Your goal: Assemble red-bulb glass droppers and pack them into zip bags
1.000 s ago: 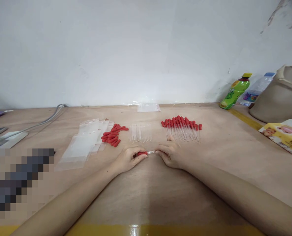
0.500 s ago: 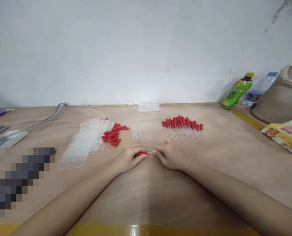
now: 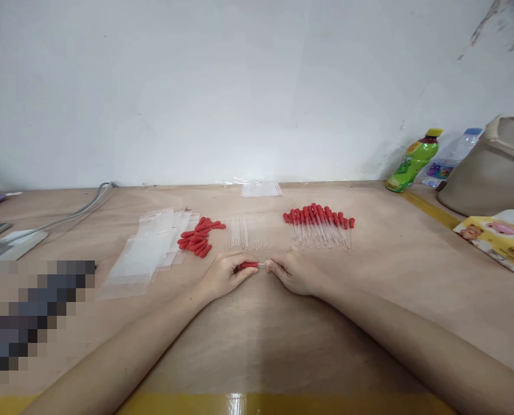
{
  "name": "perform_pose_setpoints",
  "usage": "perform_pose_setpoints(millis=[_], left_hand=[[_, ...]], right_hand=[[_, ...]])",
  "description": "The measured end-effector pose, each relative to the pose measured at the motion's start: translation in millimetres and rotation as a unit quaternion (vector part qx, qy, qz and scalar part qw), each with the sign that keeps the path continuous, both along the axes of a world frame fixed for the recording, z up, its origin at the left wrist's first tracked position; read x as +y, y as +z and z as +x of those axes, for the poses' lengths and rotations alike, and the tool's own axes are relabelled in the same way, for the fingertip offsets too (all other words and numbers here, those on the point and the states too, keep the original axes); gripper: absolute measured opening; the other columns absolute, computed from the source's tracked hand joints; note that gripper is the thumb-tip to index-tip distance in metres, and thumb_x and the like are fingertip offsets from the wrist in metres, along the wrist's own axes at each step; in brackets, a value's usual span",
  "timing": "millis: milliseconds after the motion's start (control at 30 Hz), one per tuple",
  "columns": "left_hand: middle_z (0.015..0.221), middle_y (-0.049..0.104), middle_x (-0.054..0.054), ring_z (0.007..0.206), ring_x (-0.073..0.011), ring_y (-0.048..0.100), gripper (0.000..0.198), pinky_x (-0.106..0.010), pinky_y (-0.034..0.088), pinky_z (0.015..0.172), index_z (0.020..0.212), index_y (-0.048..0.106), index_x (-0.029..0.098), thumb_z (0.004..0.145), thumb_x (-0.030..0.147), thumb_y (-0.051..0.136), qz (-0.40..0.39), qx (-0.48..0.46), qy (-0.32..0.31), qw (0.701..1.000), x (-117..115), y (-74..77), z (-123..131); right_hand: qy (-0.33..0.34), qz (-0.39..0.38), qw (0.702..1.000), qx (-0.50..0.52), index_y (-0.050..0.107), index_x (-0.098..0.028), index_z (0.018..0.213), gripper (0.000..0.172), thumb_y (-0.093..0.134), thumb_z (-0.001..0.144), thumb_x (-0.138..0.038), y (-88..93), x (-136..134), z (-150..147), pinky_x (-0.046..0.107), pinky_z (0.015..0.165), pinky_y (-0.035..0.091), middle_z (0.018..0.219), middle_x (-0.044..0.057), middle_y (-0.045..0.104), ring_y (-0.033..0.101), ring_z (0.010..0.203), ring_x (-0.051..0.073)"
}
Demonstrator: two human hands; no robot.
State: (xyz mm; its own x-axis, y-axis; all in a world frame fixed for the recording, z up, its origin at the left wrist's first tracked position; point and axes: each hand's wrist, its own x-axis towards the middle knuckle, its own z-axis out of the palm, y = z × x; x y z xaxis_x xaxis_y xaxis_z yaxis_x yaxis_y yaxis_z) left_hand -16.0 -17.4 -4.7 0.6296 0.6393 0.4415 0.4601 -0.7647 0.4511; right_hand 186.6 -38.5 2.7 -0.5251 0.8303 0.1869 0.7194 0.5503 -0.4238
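Observation:
My left hand [image 3: 224, 275] pinches a red rubber bulb [image 3: 248, 265] low over the table. Facing it, my right hand [image 3: 293, 271] pinches the clear glass tube [image 3: 262, 265] that runs into that bulb; the two hands almost touch. Behind my left hand lies a heap of loose red bulbs [image 3: 198, 237]. A row of bare glass tubes [image 3: 244, 233] lies behind the hands. At the right of these is a row of finished droppers with red bulbs [image 3: 319, 225].
Clear zip bags [image 3: 150, 251] are stacked at the left, and another bag [image 3: 261, 188] lies by the wall. A grey cable [image 3: 72, 213], a green bottle [image 3: 415, 160], a clear bottle [image 3: 453, 155], a beige bag [image 3: 494, 167] and a tissue pack [image 3: 499, 239] stand around the edges.
My right hand has slid left toward the left hand, and less of the glass tube shows between them.

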Motion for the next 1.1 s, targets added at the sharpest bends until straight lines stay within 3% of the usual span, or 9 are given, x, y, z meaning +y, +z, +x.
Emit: perform_pose_setpoints(millis=[167, 367, 433, 567, 733, 933, 1100], left_hand=[[0.076, 0.059, -0.001, 0.054, -0.0082, 0.049, 0.027, -0.021, 0.043, 0.054, 0.104, 0.057, 0.016, 0.079, 0.025, 0.056, -0.023, -0.008, 0.058, 0.998, 2.2, 0.9, -0.2], [0.074, 0.056, -0.001, 0.058, -0.0086, 0.05, 0.018, -0.021, 0.042, 0.057, 0.095, 0.061, 0.016, 0.08, 0.022, 0.053, -0.041, 0.014, 0.058, 0.997, 2.8, 2.7, 0.9], [0.074, 0.056, -0.001, 0.06, -0.0092, 0.05, 0.015, -0.022, 0.042, 0.058, 0.091, 0.062, 0.016, 0.08, 0.021, 0.052, -0.036, 0.02, 0.052, 0.998, 2.4, 3.9, 1.8], [0.075, 0.056, -0.002, 0.061, -0.0096, 0.051, 0.014, -0.022, 0.042, 0.058, 0.088, 0.062, 0.016, 0.081, 0.021, 0.051, -0.036, 0.021, 0.045, 0.998, 2.4, 4.0, 1.9], [0.077, 0.057, -0.002, 0.064, -0.0105, 0.052, 0.015, -0.023, 0.043, 0.06, 0.089, 0.062, 0.017, 0.082, 0.022, 0.05, -0.037, 0.021, 0.037, 0.998, 3.7, 1.5, 0.6], [0.076, 0.057, -0.002, 0.065, -0.0107, 0.053, 0.015, -0.023, 0.043, 0.06, 0.089, 0.062, 0.017, 0.082, 0.023, 0.051, -0.042, 0.013, 0.036, 0.998, 3.9, 0.5, 0.5], [0.076, 0.057, -0.002, 0.065, -0.0108, 0.053, 0.014, -0.023, 0.043, 0.06, 0.089, 0.063, 0.017, 0.081, 0.021, 0.051, -0.038, 0.013, 0.031, 0.999, 3.9, 0.9, 0.6]], right_hand=[[-0.048, -0.012, 0.999, -0.017, 0.057, -0.016, 0.081, 0.021, 0.039, 0.087, -0.026, 20.6, 0.4, 15.9, 0.025, 0.068, 0.034, 0.078, 0.004, 0.063, 0.053, 0.069, 0.014], [-0.214, -0.121, 0.963, 0.113, 0.056, -0.016, 0.074, 0.02, 0.042, 0.081, -0.029, 45.1, 36.3, 63.0, 0.02, 0.054, 0.036, 0.076, 0.004, 0.066, 0.056, 0.061, 0.011], [-0.299, -0.073, 0.946, 0.106, 0.058, -0.017, 0.071, 0.022, 0.044, 0.077, -0.033, 52.2, 49.9, 81.3, 0.021, 0.053, 0.035, 0.07, 0.003, 0.065, 0.056, 0.059, 0.012], [-0.443, -0.004, 0.897, -0.011, 0.058, -0.018, 0.062, 0.023, 0.047, 0.071, -0.036, 57.9, 62.8, 111.8, 0.025, 0.051, 0.034, 0.057, 0.005, 0.06, 0.056, 0.059, 0.017], [-0.454, -0.063, 0.878, -0.134, 0.061, -0.017, 0.064, 0.025, 0.046, 0.069, -0.036, 44.1, 66.3, 129.2, 0.027, 0.054, 0.037, 0.071, 0.011, 0.063, 0.059, 0.07, 0.023], [-0.425, -0.12, 0.875, -0.197, 0.064, -0.014, 0.076, 0.027, 0.05, 0.067, -0.035, 32.3, 72.7, 135.2, 0.028, 0.056, 0.038, 0.08, 0.014, 0.064, 0.06, 0.074, 0.025], [-0.437, -0.06, 0.88, -0.178, 0.062, -0.015, 0.069, 0.032, 0.048, 0.073, -0.043, 40.5, 66.2, 125.1, 0.03, 0.058, 0.038, 0.073, 0.013, 0.063, 0.059, 0.074, 0.025]])
